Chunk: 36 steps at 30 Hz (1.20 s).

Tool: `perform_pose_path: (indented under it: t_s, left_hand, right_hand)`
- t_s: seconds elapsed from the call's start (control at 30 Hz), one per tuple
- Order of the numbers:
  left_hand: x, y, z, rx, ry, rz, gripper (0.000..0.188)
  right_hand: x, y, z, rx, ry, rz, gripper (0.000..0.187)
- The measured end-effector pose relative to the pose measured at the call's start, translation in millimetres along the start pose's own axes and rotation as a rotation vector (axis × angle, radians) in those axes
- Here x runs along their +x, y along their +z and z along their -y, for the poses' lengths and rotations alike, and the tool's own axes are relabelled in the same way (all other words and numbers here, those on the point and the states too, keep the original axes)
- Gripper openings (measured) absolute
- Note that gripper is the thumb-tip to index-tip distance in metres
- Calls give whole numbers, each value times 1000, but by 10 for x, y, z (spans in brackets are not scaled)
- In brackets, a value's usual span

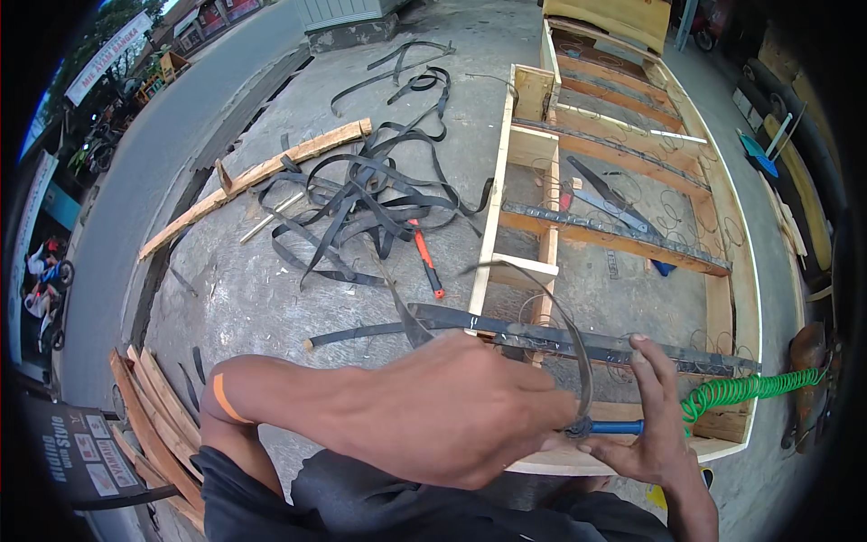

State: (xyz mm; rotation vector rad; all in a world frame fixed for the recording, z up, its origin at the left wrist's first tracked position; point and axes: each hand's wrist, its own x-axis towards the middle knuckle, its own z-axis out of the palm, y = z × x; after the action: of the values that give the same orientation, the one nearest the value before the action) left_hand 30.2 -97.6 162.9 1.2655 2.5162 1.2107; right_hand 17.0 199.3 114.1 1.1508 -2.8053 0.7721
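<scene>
My left hand point(470, 397), its forearm crossing from the left, is closed with the fingers curled down at a black rubber strip point(578, 361). That strip arcs up from a dark wrapped lump point(579, 427) beside my knuckles. A blue tube point(618, 426) runs from the lump to my right hand point(655, 434). My right thumb presses near the lump, under the tube, and one finger points up; the other fingers are partly hidden. A green coiled hose point(754, 395) lies just past the right hand. Behind both hands, a dark strap-covered bar point(542, 336) crosses the wooden frame.
The long wooden frame point(751, 298) with cross slats and wire springs stretches away on the right. Tangled black straps point(361, 194), a red-and-black tool point(426, 262) and a wooden beam point(271, 172) lie on concrete. A handsaw point(614, 206) rests inside the frame; planks point(149, 406) lie left.
</scene>
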Motion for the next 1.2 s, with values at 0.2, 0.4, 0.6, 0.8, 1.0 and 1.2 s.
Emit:
perform_pose_path:
  t_s: [0.2,0.4,0.6,0.8,1.0,1.2]
  left_hand:
    - [189,362,-6,-234,208,27,35]
    - [-515,62,1119,99,-390,-65,43]
    - [-1285,-83,925,119,-768,-395,63]
    - [-1115,328,881,280,-977,105,61]
    - [306,684,493,363,-405,319,34]
    - [2039,2202,299,-1371,-669,503,66]
  right_hand:
    - [-346,-670,405,298,62,398,50]
    - [-1309,-1888,22,-116,509,50,44]
    - [-2279,-1839,-1439,-12,867,-137,65]
    - [-2632,-1317,-2094,-708,594,-236,36]
    - [-1952,-557,-1842,-645,272,-416,32]
    - [-1419,-129,-1193,-62,-218,-395,26]
